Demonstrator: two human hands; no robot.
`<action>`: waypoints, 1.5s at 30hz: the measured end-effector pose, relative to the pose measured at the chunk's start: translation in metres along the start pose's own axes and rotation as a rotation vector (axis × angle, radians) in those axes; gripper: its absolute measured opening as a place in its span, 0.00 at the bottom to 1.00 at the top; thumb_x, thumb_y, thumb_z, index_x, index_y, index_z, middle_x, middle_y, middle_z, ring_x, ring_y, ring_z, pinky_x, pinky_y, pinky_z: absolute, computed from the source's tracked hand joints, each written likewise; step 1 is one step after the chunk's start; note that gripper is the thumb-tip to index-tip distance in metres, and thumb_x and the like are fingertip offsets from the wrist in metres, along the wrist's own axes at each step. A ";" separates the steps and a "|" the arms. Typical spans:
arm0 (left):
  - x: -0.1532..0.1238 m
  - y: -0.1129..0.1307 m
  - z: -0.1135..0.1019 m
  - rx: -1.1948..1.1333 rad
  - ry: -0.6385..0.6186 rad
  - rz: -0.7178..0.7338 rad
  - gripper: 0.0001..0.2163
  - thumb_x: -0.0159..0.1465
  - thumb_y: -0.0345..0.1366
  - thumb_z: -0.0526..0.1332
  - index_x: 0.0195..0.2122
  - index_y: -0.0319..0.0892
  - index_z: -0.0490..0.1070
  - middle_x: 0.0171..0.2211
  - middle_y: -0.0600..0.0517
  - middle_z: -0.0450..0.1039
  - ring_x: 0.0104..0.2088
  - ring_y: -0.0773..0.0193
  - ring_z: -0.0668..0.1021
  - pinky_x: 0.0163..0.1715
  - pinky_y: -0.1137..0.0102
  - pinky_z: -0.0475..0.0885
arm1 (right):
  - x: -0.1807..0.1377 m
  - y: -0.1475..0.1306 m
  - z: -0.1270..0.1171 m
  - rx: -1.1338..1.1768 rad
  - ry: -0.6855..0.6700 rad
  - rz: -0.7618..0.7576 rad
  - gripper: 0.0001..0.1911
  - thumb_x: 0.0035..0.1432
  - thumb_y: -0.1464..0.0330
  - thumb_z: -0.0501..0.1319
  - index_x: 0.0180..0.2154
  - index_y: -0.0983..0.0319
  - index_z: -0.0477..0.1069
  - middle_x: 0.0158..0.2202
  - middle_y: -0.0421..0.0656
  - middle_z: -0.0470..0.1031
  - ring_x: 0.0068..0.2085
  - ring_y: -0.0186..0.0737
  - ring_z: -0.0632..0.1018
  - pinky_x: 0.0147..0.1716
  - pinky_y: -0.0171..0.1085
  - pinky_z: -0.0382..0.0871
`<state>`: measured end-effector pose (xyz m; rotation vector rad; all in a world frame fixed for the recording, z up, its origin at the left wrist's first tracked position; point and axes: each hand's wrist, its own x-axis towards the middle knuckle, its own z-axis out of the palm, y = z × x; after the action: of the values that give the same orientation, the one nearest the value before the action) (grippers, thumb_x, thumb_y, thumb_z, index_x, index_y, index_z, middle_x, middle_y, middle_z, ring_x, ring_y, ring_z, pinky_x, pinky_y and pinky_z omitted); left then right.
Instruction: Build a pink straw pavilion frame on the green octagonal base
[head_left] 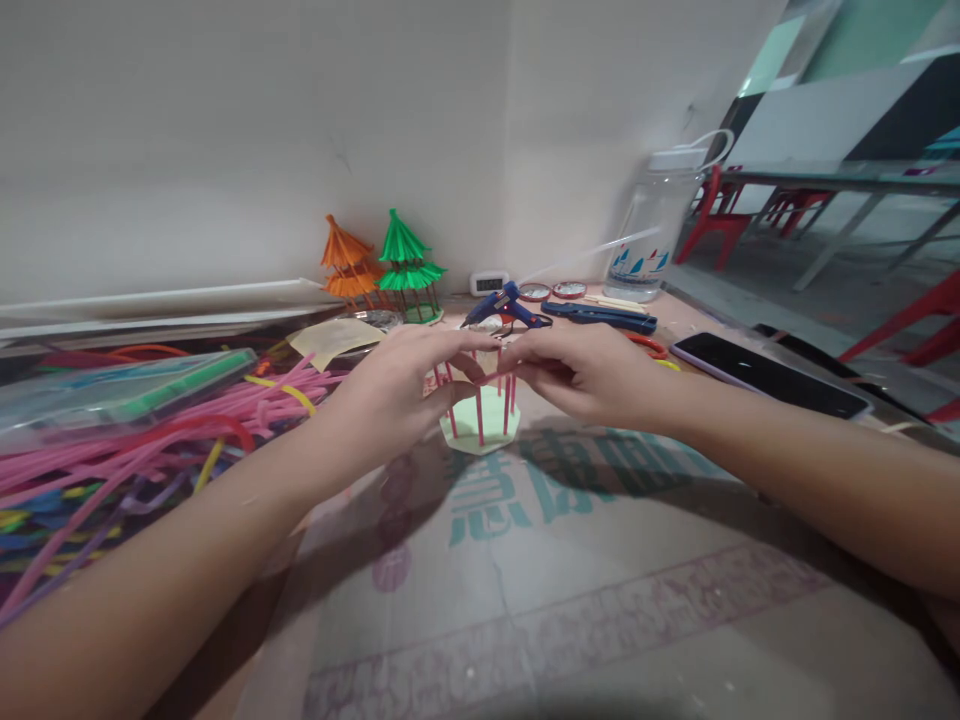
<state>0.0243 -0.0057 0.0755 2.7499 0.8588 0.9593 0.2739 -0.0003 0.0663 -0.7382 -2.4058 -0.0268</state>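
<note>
A small frame of thin pink posts (480, 418) stands upright on a pale green many-sided base (493, 436) at the middle of the work surface. My left hand (420, 375) curls around the tops of the posts from the left, its thumb and fingers closed on the frame's upper part. From the right, my right hand (559, 365) pinches at the same upper edge. A short pink strip seems to run between the fingertips of both hands, though the fingers hide most of it.
Left lie pink pipe cleaners (292, 400) and a clear plastic case (150, 385). Behind stand orange (346, 255) and green (409, 250) model pavilions, a blue glue gun (499, 302) and a timer (489, 284). Right are a blue-handled tool (600, 316), a water bottle (649, 225) and a phone (765, 373).
</note>
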 end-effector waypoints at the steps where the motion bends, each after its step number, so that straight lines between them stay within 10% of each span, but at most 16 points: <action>1: 0.000 0.001 -0.001 0.014 0.000 0.002 0.16 0.68 0.28 0.62 0.56 0.49 0.75 0.42 0.55 0.84 0.42 0.63 0.83 0.48 0.67 0.71 | 0.000 0.000 0.000 -0.005 -0.005 0.005 0.12 0.67 0.71 0.56 0.44 0.62 0.78 0.32 0.41 0.80 0.29 0.33 0.72 0.30 0.32 0.59; 45: 0.002 -0.005 -0.007 0.211 -0.017 0.089 0.05 0.68 0.34 0.66 0.36 0.43 0.80 0.33 0.53 0.82 0.35 0.61 0.78 0.38 0.66 0.64 | 0.001 0.000 0.002 0.084 -0.019 0.055 0.07 0.67 0.68 0.59 0.41 0.62 0.75 0.29 0.38 0.75 0.28 0.32 0.70 0.28 0.32 0.58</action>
<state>0.0191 -0.0005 0.0808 2.9919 0.8898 0.9070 0.2721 0.0000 0.0652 -0.7682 -2.3872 0.1036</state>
